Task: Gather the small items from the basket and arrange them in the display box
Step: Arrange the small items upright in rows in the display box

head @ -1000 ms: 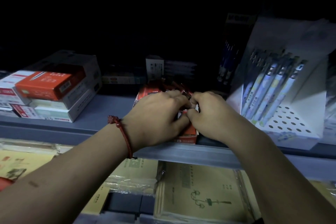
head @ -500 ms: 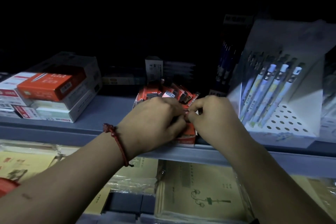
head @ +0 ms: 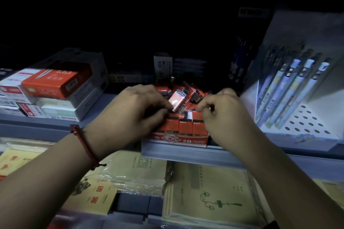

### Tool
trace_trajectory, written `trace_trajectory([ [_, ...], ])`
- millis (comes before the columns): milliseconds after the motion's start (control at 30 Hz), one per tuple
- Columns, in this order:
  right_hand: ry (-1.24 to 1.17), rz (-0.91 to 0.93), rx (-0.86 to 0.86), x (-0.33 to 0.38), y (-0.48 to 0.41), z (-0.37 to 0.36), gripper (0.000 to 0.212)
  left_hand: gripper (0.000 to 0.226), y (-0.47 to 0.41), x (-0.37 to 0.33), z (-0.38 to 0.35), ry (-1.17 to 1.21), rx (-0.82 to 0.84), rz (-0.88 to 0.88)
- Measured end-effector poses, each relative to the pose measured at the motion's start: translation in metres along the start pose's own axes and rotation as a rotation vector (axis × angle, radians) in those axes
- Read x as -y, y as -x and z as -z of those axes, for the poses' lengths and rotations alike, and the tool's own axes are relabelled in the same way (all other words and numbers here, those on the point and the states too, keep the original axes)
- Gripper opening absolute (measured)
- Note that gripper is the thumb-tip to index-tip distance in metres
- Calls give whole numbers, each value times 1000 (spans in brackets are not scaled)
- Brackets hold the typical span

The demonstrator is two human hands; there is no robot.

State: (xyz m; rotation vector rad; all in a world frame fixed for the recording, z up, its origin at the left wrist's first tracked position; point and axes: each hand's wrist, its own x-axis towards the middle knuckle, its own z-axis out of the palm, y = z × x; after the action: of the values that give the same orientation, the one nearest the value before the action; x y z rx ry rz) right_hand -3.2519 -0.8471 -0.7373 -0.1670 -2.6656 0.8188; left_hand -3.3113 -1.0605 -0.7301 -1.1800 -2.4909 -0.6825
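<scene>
A red display box point(head: 178, 138) marked 2B sits at the front edge of a grey shelf. A neat row of small red packs point(head: 185, 126) stands along its front, and several more packs point(head: 193, 92) lie heaped loosely behind. My left hand point(head: 134, 113), with a red cord at the wrist, pinches one small red pack point(head: 176, 101) tilted above the row. My right hand point(head: 223, 113) hovers over the box's right side with its thumb and forefinger pinched together; what they hold is hidden. No basket is in view.
Stacked red and white boxes point(head: 52, 91) fill the shelf's left. A white perforated pen stand point(head: 301, 98) with several pens rises at the right. Wrapped notebooks point(head: 204, 197) lie on the level below. The shelf's back is dark.
My hands have drawn apart, uncovering the row of packs in the box. The left hand has lifted one small red pack clear of the heap.
</scene>
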Motion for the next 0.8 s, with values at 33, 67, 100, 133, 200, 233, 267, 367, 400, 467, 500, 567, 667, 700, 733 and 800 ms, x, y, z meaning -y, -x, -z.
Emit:
trace_trajectory([
  [33, 18, 3, 10, 0, 0, 1, 21, 26, 1, 0, 0, 22, 5, 27],
  [67, 36, 16, 10, 1, 0, 3, 18, 30, 2, 0, 1, 40, 11, 45],
  [100, 51, 41, 0, 1, 1, 4, 16, 33, 3, -1, 1, 51, 22, 56],
  [133, 53, 75, -13, 1, 1, 5, 14, 36, 4, -1, 2, 59, 37, 64],
  [200, 12, 128, 0, 2, 1, 5, 14, 39, 5, -1, 3, 75, 69, 80],
  [233, -10, 135, 21, 3, 1, 4, 16, 39, 5, -2, 3, 79, 83, 85],
  [267, -19, 134, 42, 5, 1, 3, 17, 38, 5, -2, 4, 78, 93, 89],
  [367, 47, 117, 62, 10, -2, 0, 20, 38, 4, -7, 7, 68, 127, 105],
  [400, 67, 105, 62, 12, -2, 0, 21, 39, 2, -9, 8, 49, 154, 108],
  [467, 82, 94, 75, 14, -3, -3, 23, 43, -2, -12, 11, -39, 223, 87],
  [500, 85, 89, 88, 15, -5, -4, 23, 45, -5, -14, 12, -85, 251, 78],
  [567, 86, 70, 116, 15, -7, -4, 24, 42, -8, -17, 13, -137, 273, 85],
  [667, 34, 30, 167, 13, -9, -2, 22, 32, -9, -19, 12, -144, 293, 96],
  [700, 14, 21, 186, 12, -9, -1, 22, 28, -7, -20, 11, -136, 304, 97],
  [733, -9, 12, 202, 11, -9, -1, 21, 27, -5, -20, 11, -122, 308, 99],
  [800, -54, -11, 210, 10, -10, -2, 18, 33, -2, -18, 10, -88, 299, 111],
])
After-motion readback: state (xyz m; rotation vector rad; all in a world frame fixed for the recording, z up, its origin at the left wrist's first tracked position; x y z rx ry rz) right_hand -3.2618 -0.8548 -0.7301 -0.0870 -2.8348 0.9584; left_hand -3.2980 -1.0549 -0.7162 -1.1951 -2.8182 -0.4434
